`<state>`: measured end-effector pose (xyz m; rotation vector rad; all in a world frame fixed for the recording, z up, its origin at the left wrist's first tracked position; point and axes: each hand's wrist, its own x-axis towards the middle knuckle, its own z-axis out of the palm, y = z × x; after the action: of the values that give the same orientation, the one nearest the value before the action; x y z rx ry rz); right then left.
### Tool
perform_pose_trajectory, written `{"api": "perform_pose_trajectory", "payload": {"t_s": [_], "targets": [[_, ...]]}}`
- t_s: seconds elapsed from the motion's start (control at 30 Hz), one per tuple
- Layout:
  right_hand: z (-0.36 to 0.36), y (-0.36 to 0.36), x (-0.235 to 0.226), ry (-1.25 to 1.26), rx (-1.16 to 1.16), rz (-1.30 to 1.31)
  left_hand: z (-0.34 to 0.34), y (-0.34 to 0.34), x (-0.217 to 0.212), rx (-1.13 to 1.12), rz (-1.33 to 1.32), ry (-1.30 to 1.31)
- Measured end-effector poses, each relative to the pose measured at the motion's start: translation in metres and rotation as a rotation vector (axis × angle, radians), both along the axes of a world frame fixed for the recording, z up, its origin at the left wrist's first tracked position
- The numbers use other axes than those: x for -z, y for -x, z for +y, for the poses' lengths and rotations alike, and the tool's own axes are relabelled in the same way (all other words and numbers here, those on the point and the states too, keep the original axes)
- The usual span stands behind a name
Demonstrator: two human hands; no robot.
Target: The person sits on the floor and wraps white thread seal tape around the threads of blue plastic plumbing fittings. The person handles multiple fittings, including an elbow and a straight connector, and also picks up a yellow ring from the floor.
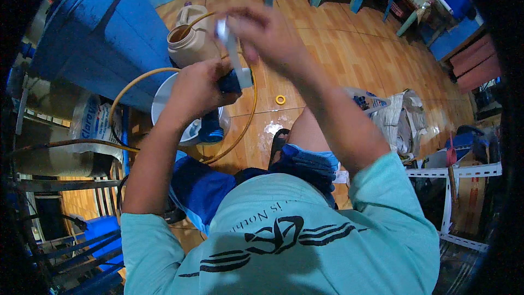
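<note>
The left hand (pixel 197 88) clamps a dark blue fitting (pixel 230 83) while the right hand (pixel 265 33), at one o'clock, pinches white tape (pixel 234 52) running twelve-to-six.

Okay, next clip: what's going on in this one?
A person in a teal shirt works over a wooden floor. The left hand grips a dark blue fitting, while the right hand, blurred, holds a white strip that runs down to it. A yellow hose loops around a white bucket below, with a beige jug behind. A small yellow ring lies on the floor. What the strip is cannot be told.
</note>
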<state>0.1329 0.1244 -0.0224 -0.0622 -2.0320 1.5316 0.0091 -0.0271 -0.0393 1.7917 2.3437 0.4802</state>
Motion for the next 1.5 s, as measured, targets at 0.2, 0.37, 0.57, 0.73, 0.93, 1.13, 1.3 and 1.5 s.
{"api": "perform_pose_trajectory", "payload": {"t_s": [0.2, 0.37, 0.57, 0.73, 0.93, 1.13, 1.3, 1.5], "targets": [[0.003, -0.003, 0.194, 0.238, -0.04, -0.296, -0.001, 0.01, -0.003, 0.115, 0.102, -0.224], [-0.091, -0.058, 0.08, 0.303, -0.152, 0.003, -0.013, 0.018, 0.015, -0.031, 0.07, -0.008], [0.05, 0.028, 0.087, 0.054, -0.009, -0.286, 0.0, -0.003, -0.002, 0.102, 0.069, -0.16], [-0.082, -0.06, 0.14, 0.368, -0.047, -0.253, -0.002, 0.021, 0.018, 0.049, 0.061, -0.133], [0.014, 0.019, 0.025, 0.371, -0.108, 0.032, -0.001, 0.002, 0.008, 0.019, 0.016, -0.066], [-0.057, -0.049, 0.195, 0.35, -0.028, -0.237, 0.002, 0.021, 0.012, 0.076, 0.057, -0.195], [-0.052, -0.017, 0.042, 0.239, -0.091, 0.025, -0.01, 0.015, 0.015, -0.067, 0.172, 0.073], [0.028, 0.028, 0.158, 0.286, -0.105, -0.203, 0.0, 0.008, 0.003, 0.062, 0.092, -0.119]]}}
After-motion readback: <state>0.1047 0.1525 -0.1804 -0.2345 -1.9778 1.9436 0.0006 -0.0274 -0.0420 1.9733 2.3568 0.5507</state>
